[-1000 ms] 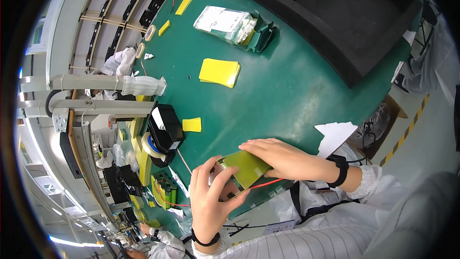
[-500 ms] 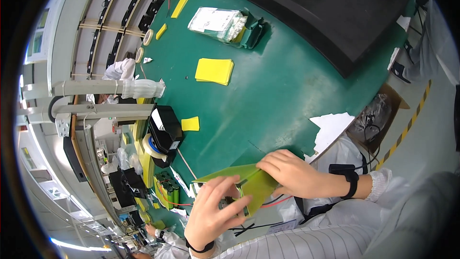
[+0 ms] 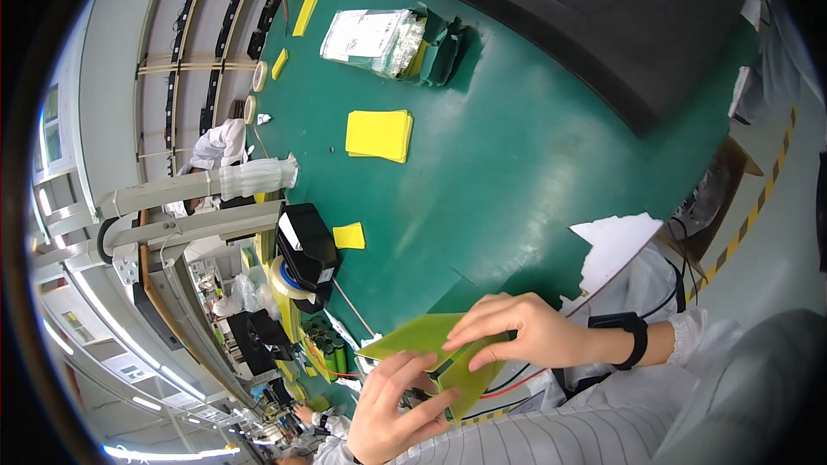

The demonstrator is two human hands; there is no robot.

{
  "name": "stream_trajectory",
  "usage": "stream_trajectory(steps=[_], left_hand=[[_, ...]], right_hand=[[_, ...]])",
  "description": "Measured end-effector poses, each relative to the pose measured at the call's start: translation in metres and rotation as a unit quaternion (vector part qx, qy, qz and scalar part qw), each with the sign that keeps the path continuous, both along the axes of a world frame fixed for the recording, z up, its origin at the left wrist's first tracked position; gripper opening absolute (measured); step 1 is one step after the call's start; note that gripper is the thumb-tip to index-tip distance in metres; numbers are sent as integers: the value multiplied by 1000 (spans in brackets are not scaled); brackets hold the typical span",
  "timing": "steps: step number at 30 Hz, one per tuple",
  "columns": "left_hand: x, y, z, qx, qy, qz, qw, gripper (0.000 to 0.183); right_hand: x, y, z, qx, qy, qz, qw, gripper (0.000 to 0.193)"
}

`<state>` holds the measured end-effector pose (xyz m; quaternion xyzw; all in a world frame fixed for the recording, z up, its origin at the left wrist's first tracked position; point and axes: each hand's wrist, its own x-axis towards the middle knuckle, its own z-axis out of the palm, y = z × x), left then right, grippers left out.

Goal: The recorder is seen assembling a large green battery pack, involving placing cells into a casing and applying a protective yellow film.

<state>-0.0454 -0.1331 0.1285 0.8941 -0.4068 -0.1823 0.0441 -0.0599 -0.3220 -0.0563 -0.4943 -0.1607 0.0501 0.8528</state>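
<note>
The left hand (image 3: 398, 406) holds the yellow-green panelled pack (image 3: 474, 383), fingers spread along its left side. The right hand (image 3: 527, 329) clasps it from upper right, thumb and fingers on adjoining panels. So the pack lies between them (a red wire (image 3: 519, 384) runs off rightward); contents under the left fingers seem too hidden to tell.

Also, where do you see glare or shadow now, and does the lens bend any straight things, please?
Head view, middle: pale glare on the green tabletop; head view, lower left: strip lights washed out to white; head view, just beyond the right hand: a darker patch, probably shadow; head view, upper left: shelving bowed by the wide lens.
</note>
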Motion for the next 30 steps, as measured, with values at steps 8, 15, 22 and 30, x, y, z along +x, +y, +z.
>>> stream_trajectory(steps=[8,15,22,30], left_hand=[[-11,-11,-11,-69,-13,213,975,52],[-20,-36,-22,-22,-96,239,966,35],[-26,-36,-29,-18,-160,192,968,26],[-25,-37,-31,-44,-156,206,965,22]], right_hand=[[7,8,-3,43,46,27,998,28],[10,10,-6,62,60,44,995,26],[17,-7,0,14,37,41,998,25],[16,-10,-15,-57,-38,-16,998,14]])
